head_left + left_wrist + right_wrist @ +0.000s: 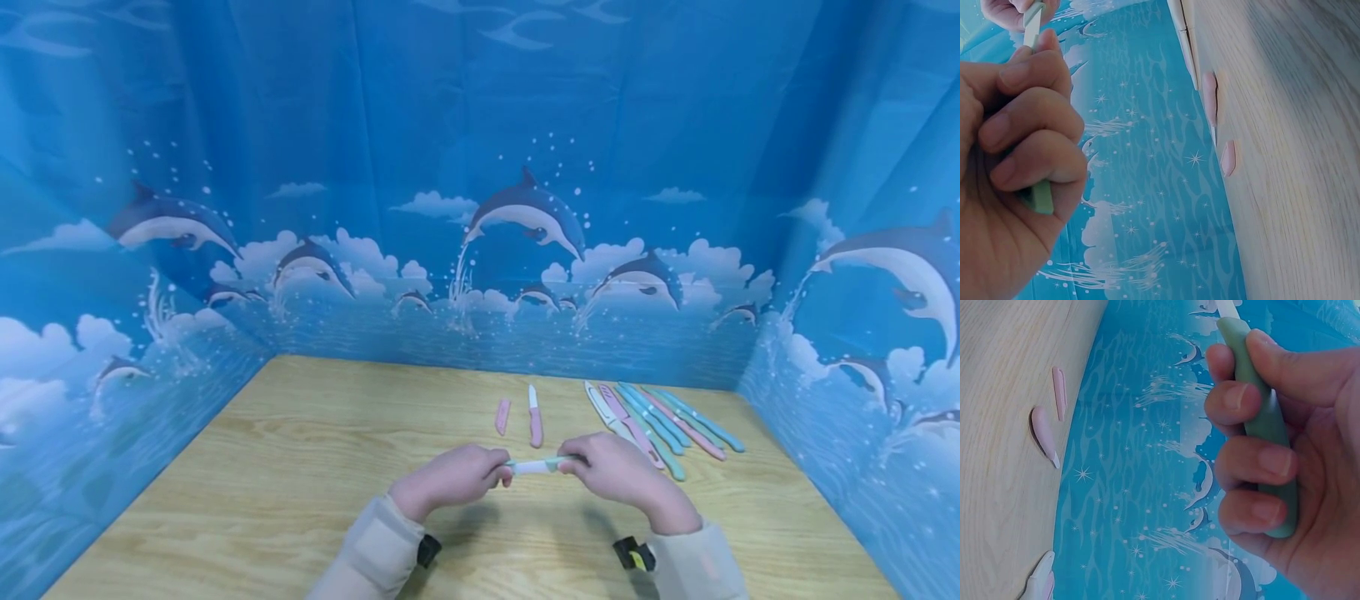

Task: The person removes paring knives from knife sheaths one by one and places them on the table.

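— So what are the hands holding above the wooden table (300, 467)?

— A small green knife (536, 466), held level between them over the near middle of the table. The right hand (615, 471) has its fingers (1254, 459) curled tightly round the green handle (1260, 419). The left hand (450, 479) is clenched over the other end, fingers (1029, 119) wrapped round a green sheath (1040, 197). A white stretch of blade shows in the gap between the two fists.

— Is it touching the table?

— No, it is lifted clear of the surface, and both sleeves come in from the near edge.

— What lies beyond it?

— Just past the hands, toward the far side, a pink knife (535, 417) lies with its white blade bare. A pink sheath (502, 417) lies just left of it, apart from it. Farther right, a row of knives (660, 421) in pink, teal and green lies fanned side by side, their near ends close to the right hand.

— And the surroundings?

— A blue dolphin backdrop (525, 217) stands on the left, far and right sides of the table.
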Available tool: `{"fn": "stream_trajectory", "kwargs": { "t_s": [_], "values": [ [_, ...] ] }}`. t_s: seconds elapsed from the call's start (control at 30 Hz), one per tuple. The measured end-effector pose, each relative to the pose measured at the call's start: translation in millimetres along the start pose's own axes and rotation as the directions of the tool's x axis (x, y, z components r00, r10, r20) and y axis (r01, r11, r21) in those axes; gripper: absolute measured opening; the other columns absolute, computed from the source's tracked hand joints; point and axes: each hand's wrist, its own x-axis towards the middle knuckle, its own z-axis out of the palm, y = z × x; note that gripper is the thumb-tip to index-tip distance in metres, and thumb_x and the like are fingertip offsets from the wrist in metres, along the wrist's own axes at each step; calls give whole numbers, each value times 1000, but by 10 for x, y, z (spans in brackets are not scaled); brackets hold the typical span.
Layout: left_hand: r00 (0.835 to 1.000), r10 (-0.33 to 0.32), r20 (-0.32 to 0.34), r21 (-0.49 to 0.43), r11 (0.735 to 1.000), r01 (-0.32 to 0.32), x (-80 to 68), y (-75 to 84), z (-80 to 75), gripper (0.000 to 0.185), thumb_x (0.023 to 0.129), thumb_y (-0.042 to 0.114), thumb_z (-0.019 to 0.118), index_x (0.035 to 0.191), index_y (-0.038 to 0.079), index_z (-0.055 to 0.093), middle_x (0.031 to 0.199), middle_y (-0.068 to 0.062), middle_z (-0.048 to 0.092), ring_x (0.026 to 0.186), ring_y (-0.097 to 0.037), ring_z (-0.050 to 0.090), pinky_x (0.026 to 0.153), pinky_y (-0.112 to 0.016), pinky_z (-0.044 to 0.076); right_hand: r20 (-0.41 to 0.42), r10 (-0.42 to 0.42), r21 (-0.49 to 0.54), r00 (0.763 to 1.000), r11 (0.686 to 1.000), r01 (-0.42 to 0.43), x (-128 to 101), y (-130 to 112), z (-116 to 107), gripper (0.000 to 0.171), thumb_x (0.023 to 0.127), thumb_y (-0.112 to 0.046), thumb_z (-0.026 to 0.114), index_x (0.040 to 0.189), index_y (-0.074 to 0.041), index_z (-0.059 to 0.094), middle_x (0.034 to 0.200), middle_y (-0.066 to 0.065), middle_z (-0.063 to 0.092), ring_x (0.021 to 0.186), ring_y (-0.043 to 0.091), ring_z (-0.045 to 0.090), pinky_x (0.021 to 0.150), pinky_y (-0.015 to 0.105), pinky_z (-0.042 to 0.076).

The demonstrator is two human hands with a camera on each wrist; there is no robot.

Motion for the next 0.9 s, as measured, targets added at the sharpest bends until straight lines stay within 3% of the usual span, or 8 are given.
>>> {"fn": "stream_trajectory", "kwargs": {
  "t_s": [0.6,0.9],
  "values": [
    [1000,5,4,3,1000,-5,2,-13,13,18,102,14,45,96,15,62,85,-1,66,53,-4,35,50,-18,36,21,24,19,999,1000,-25,-1,30,-9,14,95,-25,60,88,-18,70,65,-15,53,52,4,38,51,23,35],
    [1000,-16,9,4,1000,16,6,-7,8,21,104,18,43,101,13,64,91,-1,69,53,-4,37,50,-18,37,25,29,30,999,999,-30,-6,30,-20,13,95,-25,60,86,-19,68,65,-14,52,51,4,36,49,23,33]
  ]
}}
